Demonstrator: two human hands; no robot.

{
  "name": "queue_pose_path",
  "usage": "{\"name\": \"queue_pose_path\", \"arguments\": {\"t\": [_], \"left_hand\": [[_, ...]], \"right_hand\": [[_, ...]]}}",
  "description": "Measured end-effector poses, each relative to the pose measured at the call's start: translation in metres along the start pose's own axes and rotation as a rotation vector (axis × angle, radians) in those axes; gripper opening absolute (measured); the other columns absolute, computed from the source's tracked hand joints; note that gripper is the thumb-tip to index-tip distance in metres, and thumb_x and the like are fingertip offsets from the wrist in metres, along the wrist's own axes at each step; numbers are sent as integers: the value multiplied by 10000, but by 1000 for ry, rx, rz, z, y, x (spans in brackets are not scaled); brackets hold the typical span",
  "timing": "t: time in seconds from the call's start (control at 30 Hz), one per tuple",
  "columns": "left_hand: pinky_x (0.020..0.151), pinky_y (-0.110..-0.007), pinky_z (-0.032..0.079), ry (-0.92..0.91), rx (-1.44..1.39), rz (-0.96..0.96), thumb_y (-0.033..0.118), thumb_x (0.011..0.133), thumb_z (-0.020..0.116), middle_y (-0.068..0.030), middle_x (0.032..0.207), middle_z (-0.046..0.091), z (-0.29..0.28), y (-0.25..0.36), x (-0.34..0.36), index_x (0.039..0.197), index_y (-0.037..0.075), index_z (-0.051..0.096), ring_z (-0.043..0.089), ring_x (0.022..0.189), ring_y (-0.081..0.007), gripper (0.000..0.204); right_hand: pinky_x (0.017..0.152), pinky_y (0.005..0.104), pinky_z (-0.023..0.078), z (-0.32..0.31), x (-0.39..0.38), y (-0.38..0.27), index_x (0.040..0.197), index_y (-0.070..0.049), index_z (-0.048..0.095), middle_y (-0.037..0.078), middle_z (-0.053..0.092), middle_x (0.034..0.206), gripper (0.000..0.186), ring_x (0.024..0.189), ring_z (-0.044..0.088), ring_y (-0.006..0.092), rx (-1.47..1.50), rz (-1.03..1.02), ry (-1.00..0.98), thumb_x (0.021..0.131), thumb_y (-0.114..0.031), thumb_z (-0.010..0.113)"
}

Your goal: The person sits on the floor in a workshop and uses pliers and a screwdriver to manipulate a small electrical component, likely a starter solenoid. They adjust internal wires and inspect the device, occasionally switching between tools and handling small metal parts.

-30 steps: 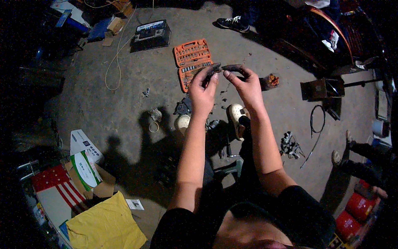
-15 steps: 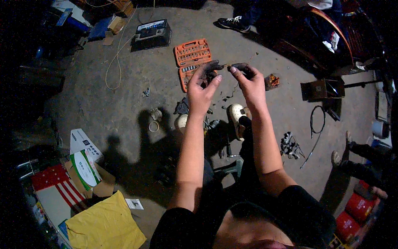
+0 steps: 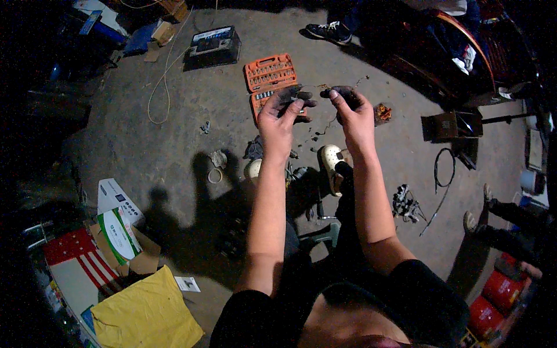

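A thin wire [image 3: 315, 86] stretches between my two hands above the floor, with a loose end [image 3: 362, 79] sticking up beyond the right one. My left hand [image 3: 278, 124] pinches the wire between thumb and fingers, its fingertips darkened with grime. On the other side, my right hand [image 3: 355, 116] is closed on the same wire, thumb against forefinger. Another thin strand hangs below, near the right hand. Behind the left hand lies an open orange socket set case [image 3: 270, 71], its lower half partly covered by that hand.
A black car battery [image 3: 213, 48] stands at the far left. Dark metal parts [image 3: 408, 204] and a cable loop [image 3: 445, 168] lie to the right. Cartons [image 3: 119, 235] and a yellow bag [image 3: 148, 310] sit near left. Other people's feet show at the far edge and right.
My left hand has moved slightly left and its fingers have shifted on the wire, widening the gap between the hands. My right hand has moved only a little.
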State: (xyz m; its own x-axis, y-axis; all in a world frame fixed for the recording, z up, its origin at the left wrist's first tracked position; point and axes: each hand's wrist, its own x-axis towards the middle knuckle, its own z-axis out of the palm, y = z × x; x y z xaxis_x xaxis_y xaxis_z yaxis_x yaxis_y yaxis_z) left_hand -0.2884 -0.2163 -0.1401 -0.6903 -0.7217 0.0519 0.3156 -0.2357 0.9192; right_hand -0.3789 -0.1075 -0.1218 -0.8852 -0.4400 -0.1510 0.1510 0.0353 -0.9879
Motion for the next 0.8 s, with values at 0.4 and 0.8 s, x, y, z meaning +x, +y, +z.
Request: {"name": "queue_pose_path", "arguments": {"t": [0.4,0.8], "left_hand": [[640,-252,525,-65,-401,-269,214,873,583,-89,976,656,-12,-3,1,1097,45,583,649,847,-198,281],[677,-283,534,-91,-329,-187,149,870,571,-102,1007,644,-5,0,-1,1137,49,563,647,878,-209,284]], "right_hand": [[656,229,405,0,-1,-2,950,11,623,20,616,822,246,722,500,88,-34,0,-7,839,-208,638],[703,244,417,0,1,3,926,26,632,45,639,850,224,758,531,103,-13,13,32,831,-177,642]]}}
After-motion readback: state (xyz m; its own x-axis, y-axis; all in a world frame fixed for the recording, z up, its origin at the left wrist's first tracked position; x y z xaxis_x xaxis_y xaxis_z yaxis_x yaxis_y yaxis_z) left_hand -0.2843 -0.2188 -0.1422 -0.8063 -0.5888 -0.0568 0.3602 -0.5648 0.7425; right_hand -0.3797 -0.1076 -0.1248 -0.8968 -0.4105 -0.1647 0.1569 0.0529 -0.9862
